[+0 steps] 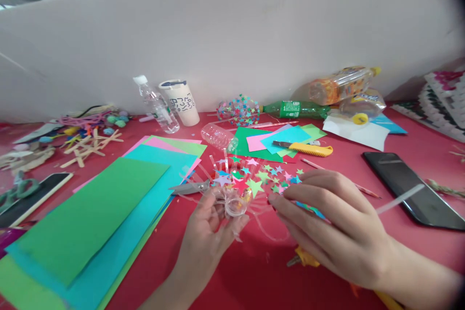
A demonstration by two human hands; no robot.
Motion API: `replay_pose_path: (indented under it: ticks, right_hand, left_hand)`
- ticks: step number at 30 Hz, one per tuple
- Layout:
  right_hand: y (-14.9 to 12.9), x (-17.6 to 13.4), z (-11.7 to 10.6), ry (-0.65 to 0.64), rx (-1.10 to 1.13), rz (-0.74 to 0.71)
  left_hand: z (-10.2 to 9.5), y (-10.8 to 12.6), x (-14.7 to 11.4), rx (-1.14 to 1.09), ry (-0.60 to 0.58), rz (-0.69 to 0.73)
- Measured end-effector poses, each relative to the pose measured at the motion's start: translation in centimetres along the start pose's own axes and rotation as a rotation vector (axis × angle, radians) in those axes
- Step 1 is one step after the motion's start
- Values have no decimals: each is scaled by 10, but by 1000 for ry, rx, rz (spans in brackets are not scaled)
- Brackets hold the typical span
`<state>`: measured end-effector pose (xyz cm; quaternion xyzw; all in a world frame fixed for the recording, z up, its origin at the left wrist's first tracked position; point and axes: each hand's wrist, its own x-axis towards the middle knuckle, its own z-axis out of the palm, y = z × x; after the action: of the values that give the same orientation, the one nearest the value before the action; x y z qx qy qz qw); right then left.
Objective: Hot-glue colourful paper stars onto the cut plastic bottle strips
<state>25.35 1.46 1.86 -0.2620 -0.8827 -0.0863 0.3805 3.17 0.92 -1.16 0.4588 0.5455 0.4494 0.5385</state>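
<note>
My left hand (218,225) grips the neck of a cut clear plastic bottle top (236,207), whose thin cut strips splay outward. Coloured paper stars (256,186) show around and beyond it; I cannot tell which are stuck to the strips and which lie on the table. To the right, my right hand (334,218) hovers with its fingers bent and close together, their tips near the stars. Whatever those fingertips hold, if anything, is hidden. Below this hand, a yellow glue gun (305,256) is partly covered. Scissors (191,187) lie just beyond my left hand.
Coloured paper sheets (109,208) fill the left side. Behind are a clear bottle piece (220,136), a star-covered piece (240,110), a water bottle (158,106), a white cup (181,104) and a green bottle (296,109). A yellow cutter (308,148) and a phone (414,189) lie right.
</note>
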Motion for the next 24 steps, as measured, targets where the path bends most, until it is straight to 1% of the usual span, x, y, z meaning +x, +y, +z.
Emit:
replay_pose_path:
  ticks: [2, 5, 8, 10, 12, 14, 19, 24]
  right_hand:
    - [-1, 1, 0, -10, 38, 17]
    - [-2, 6, 0, -5, 184, 133]
    - [-1, 12, 0, -40, 301, 251]
    - [0, 14, -1, -56, 333, 314]
    - [2, 14, -1, -53, 334, 347]
    - [4, 14, -1, -52, 324, 350]
    - [7, 13, 0, -82, 321, 319]
    - [9, 13, 1, -66, 296, 266]
  left_hand:
    - [0, 0, 0, 4, 2, 14]
    - [2, 3, -1, 20, -3, 13]
    - [3, 6, -2, 7, 24, -10]
    - [4, 6, -2, 3, 34, -25]
    - [4, 6, -1, 0, 17, -16]
    - [4, 5, 0, 3, -1, 0]
    - [4, 2, 1, 4, 5, 5]
    - [4, 3, 1, -4, 1, 9]
